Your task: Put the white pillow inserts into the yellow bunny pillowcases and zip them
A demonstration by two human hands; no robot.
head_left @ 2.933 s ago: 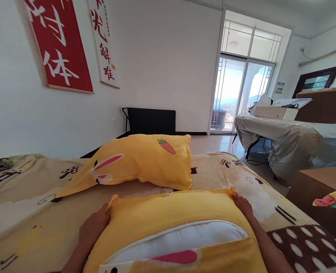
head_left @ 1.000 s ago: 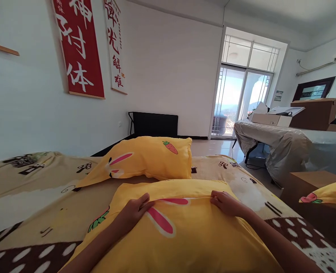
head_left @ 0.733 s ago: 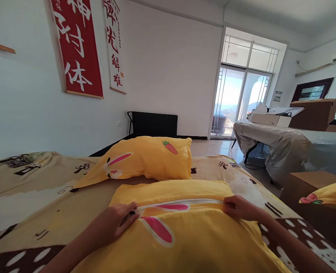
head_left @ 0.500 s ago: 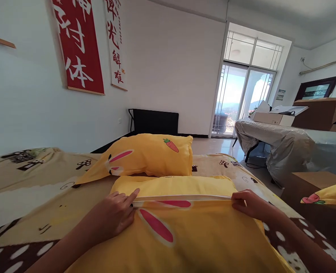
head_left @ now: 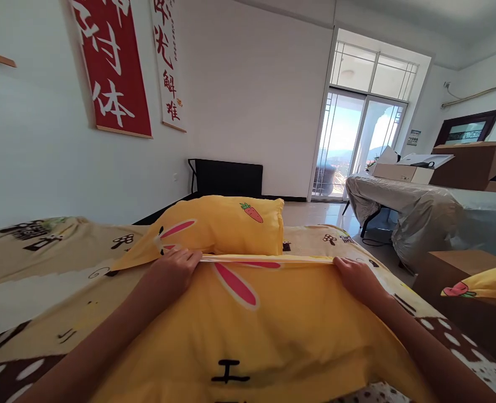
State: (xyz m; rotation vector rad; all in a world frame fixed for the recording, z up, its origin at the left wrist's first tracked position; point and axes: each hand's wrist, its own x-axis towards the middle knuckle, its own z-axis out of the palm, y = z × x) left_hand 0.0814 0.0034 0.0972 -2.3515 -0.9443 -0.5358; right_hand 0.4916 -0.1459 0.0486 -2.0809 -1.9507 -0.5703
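Observation:
A yellow pillowcase with pink rabbit ears and black marks stretches across the front of the view. My left hand is closed on the left end of its pale upper edge. At the right end of that same edge, my right hand grips the cloth. The edge runs taut and nearly straight between both hands. Just behind it lies a plump yellow pillow with a carrot print, resting on the patterned blanket.
Cardboard boxes and a white box stand on a plastic-covered table at the right. Nearer, another yellow cloth item lies on a brown box. A black folded panel leans by the back wall.
Both hands have moved up and away with the pillowcase edge, pulling it taut. The yellow flap beyond the edge is now hidden, and black marks show lower on the cloth.

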